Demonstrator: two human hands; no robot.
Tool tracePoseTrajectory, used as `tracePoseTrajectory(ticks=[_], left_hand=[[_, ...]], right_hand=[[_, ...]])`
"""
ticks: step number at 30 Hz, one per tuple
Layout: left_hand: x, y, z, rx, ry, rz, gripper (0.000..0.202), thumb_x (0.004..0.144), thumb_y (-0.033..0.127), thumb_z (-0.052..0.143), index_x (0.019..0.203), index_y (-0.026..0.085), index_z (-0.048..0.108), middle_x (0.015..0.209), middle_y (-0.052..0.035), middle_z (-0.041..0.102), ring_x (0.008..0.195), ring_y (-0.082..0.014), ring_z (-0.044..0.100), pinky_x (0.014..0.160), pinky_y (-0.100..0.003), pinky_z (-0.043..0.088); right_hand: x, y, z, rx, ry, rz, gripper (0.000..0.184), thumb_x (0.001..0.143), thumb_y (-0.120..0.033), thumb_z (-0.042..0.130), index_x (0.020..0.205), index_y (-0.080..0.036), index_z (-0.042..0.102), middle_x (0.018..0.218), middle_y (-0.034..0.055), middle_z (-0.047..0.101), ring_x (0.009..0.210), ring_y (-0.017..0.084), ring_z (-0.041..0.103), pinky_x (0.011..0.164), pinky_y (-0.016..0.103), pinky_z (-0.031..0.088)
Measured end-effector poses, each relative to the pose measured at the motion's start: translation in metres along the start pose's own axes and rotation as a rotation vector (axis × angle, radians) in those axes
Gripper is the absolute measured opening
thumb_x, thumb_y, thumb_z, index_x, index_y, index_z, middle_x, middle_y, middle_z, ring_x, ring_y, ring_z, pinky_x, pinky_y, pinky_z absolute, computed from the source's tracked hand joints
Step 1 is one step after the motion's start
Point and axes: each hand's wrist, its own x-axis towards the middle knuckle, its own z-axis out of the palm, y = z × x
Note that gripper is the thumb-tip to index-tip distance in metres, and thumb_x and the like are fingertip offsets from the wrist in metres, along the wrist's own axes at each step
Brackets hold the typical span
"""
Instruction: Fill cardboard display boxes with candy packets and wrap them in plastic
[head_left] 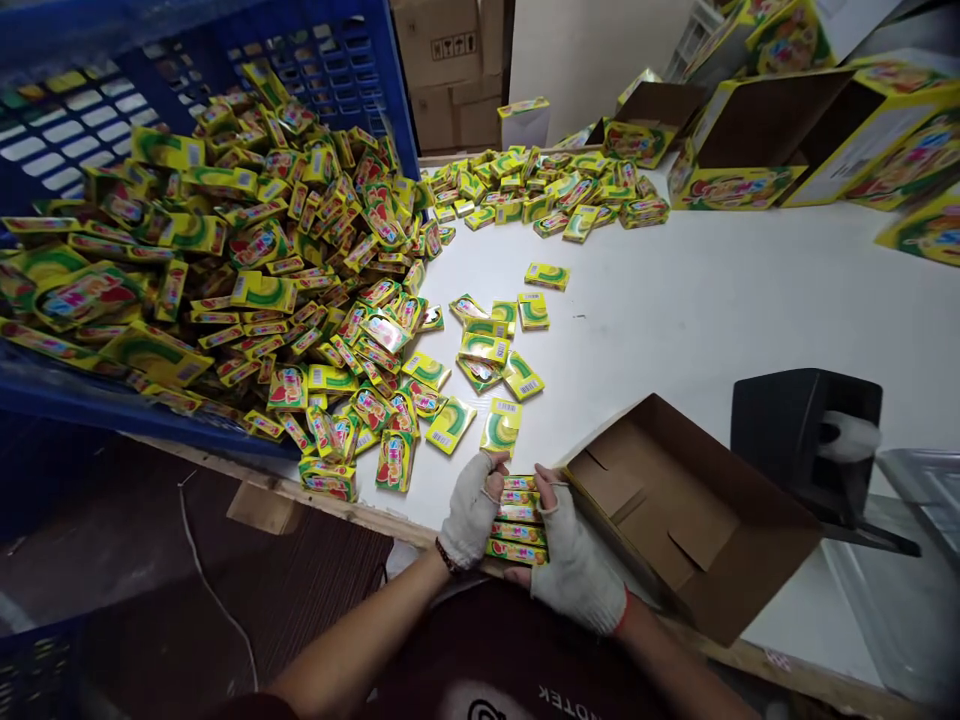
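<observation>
Between my two hands, at the front edge of the table, is a row of several small yellow-green candy boxes (517, 532), stacked side by side with their narrow printed edges facing up. My left hand (471, 510), in a white fingerless glove, closes on the row from the left. From the right, my right hand (574, 555), gloved the same way, grips the other ends. A single candy box (501, 425) lies flat just beyond my left fingers. Close by my right hand stands an open brown carton (675, 510), its inside bare cardboard with flaps.
A tipped blue crate (409, 110) at the left spills a large heap of candy boxes (300, 260) onto the white table (645, 310). More boxes (547, 190) lie along the back edge. Printed display cartons (750, 185) stand at back right. A black tape dispenser (780, 430) sits right.
</observation>
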Motion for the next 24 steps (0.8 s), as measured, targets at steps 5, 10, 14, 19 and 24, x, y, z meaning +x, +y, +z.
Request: tracePoseTrajectory(ticks=[5, 10, 14, 19, 24], left_hand=[[0.006, -0.005, -0.004, -0.158, -0.101, -0.023, 0.088, 0.083, 0.083, 0.041, 0.139, 0.014, 0.047, 0.114, -0.0128, 0.06, 0.105, -0.0258, 0.06, 0.094, -0.042, 0.052], [0.026, 0.008, -0.014, -0.354, -0.156, -0.193, 0.102, 0.077, 0.092, 0.029, 0.141, 0.015, 0.046, 0.131, -0.0189, 0.059, 0.114, -0.0286, 0.061, 0.101, -0.045, 0.05], [0.063, 0.03, 0.006, -0.381, -0.1, -0.108, 0.092, 0.083, 0.087, 0.031, 0.133, 0.013, 0.055, 0.134, -0.0198, 0.059, 0.121, -0.0284, 0.06, 0.108, -0.045, 0.046], [0.085, 0.035, 0.063, -0.265, -0.238, -0.096, 0.086, 0.09, 0.078, 0.023, 0.14, 0.015, 0.053, 0.147, -0.0168, 0.053, 0.136, -0.0274, 0.051, 0.117, -0.047, 0.038], [0.053, 0.024, 0.083, -0.249, -0.362, -0.145, 0.086, 0.093, 0.075, 0.021, 0.15, 0.015, 0.044, 0.158, -0.0113, 0.041, 0.149, -0.0249, 0.034, 0.126, -0.044, 0.023]], right_hand=[[0.016, -0.01, -0.005, -0.227, -0.086, -0.004, 0.088, 0.068, -0.029, 0.077, 0.148, -0.011, 0.044, 0.15, 0.0294, 0.034, 0.138, 0.046, 0.039, 0.107, 0.062, 0.043], [0.035, -0.067, -0.049, -0.143, -0.176, 0.195, 0.068, 0.064, -0.025, 0.075, 0.131, -0.014, 0.065, 0.124, 0.0196, 0.056, 0.113, 0.035, 0.059, 0.097, 0.049, 0.053], [0.027, -0.089, -0.126, 0.24, -0.057, 0.408, 0.072, 0.059, -0.046, 0.083, 0.125, -0.023, 0.068, 0.118, 0.0117, 0.063, 0.105, 0.033, 0.063, 0.092, 0.044, 0.055], [0.017, -0.047, -0.197, 0.687, -0.04, 0.841, 0.068, 0.051, -0.045, 0.088, 0.112, -0.021, 0.071, 0.1, 0.0092, 0.073, 0.082, 0.029, 0.068, 0.066, 0.034, 0.056], [0.029, -0.013, -0.157, 0.67, -0.097, 0.749, 0.05, 0.064, -0.057, 0.079, 0.091, -0.015, 0.073, 0.088, 0.0071, 0.069, 0.079, 0.023, 0.064, 0.068, 0.032, 0.054]])
